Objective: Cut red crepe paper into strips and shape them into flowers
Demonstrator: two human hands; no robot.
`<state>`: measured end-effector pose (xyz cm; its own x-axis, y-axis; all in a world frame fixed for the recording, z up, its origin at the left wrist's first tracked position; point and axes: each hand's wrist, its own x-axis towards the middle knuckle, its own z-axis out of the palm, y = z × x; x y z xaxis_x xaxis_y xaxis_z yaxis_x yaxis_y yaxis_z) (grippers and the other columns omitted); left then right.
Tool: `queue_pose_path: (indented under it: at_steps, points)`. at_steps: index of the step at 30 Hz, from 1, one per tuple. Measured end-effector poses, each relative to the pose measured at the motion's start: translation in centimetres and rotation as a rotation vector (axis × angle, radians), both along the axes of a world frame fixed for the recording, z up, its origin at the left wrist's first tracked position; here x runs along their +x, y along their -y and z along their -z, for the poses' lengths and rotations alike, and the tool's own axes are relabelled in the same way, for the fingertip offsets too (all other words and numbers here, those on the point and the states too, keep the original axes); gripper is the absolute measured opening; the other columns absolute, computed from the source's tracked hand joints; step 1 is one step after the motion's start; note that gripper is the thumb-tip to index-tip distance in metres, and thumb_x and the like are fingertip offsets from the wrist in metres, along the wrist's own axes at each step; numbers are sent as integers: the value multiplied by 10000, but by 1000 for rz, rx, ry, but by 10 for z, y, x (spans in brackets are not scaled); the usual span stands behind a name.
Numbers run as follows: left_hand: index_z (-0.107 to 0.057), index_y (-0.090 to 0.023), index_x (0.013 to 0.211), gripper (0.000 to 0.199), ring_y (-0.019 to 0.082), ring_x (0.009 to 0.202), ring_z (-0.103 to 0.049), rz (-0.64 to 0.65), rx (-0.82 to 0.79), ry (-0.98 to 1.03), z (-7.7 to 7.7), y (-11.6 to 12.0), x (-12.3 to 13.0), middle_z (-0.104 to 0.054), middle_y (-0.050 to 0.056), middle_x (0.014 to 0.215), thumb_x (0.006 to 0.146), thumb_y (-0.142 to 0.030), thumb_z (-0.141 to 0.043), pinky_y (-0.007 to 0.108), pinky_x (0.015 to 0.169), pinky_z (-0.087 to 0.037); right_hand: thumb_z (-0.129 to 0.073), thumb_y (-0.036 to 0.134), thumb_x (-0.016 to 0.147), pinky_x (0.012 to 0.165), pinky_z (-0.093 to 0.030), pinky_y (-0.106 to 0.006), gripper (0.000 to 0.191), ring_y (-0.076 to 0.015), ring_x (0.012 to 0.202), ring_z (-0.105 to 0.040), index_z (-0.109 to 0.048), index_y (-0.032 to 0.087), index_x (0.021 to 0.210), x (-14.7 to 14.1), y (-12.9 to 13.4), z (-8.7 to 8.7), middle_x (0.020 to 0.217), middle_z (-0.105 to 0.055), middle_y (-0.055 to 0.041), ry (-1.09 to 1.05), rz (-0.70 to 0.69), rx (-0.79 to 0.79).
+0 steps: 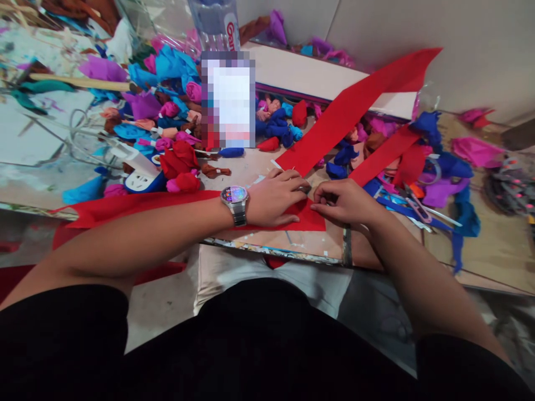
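Observation:
A wide red strip of crepe-like material (137,209) lies along the table's front edge. My left hand (278,197), a watch on its wrist, rests palm down on the strip with fingers stretched out. Close to its fingertips, my right hand (340,201) is closed in a pinch at the strip's right end; whatever is between those fingers is hidden. Beyond my hands a second red strip (346,106) slants up to the right, over a white box. Another red strip (387,156) lies to its right.
Several colourful bundles (167,108) crowd the left and back. A blurred bright screen (232,103) stands before a clear bottle (215,25). A white-and-blue power strip (144,172) sits left. Scissors (416,203) and a tape roll (430,170) lie among scraps at right.

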<state>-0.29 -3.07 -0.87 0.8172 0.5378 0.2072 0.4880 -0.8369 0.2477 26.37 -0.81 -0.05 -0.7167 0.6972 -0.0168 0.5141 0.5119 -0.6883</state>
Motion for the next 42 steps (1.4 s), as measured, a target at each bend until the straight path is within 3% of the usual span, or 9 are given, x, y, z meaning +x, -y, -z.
queue_pose_path:
  at_steps: [12,18,26,35,42]
  points:
    - [-654,-179,1373,503,401,1428,-485,-10,3,-36,-2,2,0,-567,170,1547,963,-469,-633,565,1143,-369,-618,347,1009,710,-462,-310,201,-193,760,-666,-749,197,983,-1,-1,-5,869,-766,-50,17,-8,57]
    - [-591,-159,1414,571,388,1403,-498,-83,-5,11,-4,2,1,-593,188,1523,955,-486,-683,546,1127,-371,-690,284,940,612,-404,-282,121,-141,618,-560,-754,195,993,0,-1,-2,748,-697,2,8,3,18]
    - [-649,-163,1316,472,387,1421,-485,-81,-1,-23,-4,2,1,-582,174,1540,964,-476,-677,550,1131,-378,-740,302,911,622,-396,-272,120,-132,624,-559,-730,182,913,-1,-1,-3,718,-675,4,-10,2,6]
    - [-720,-220,1316,416,394,1444,-462,-75,1,-61,-4,4,2,-551,129,1592,994,-469,-631,562,1133,-373,-659,357,990,662,-438,-304,195,-187,721,-647,-769,199,1018,-1,1,-6,856,-769,-47,5,47,-14]
    - [-706,-225,1384,681,433,1460,-434,-6,-3,-66,-4,4,-1,-541,168,1582,943,-732,-597,590,1146,-349,-671,281,960,700,-501,-299,157,-195,775,-703,-772,202,1051,1,2,-5,895,-789,-47,-29,32,-54]
